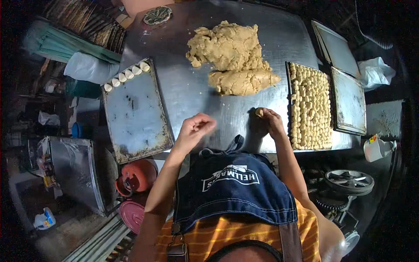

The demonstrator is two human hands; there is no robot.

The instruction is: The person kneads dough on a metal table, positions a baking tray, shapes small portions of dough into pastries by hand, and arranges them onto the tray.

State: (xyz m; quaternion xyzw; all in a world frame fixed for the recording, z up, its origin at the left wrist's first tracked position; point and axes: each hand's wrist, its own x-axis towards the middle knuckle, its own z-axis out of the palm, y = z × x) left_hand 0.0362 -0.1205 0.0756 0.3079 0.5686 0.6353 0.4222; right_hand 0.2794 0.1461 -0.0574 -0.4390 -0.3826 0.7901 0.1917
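Observation:
Over the front of the metal table, my left hand point(197, 130) has its fingers curled together; whether anything is between them is hidden. My right hand point(271, 121) pinches a small piece of dough point(259, 112) just above the table, left of the filled tray. Beyond both hands lies a large crumbly mass of yellowish dough point(231, 46), with a smoother log of dough point(244, 82) along its near side. A tray point(135, 113) on the left bears several pale dough pieces point(122, 77) along its far edge. Rows of small dough pieces point(310, 107) cover the tray at the right.
The metal table point(183, 87) spans the middle. Two bare trays point(349, 100) rest at the far right, beside a plastic bag point(376, 72). A round patterned item point(157, 15) lies at the back left. A red gas cylinder point(139, 174) stands below left.

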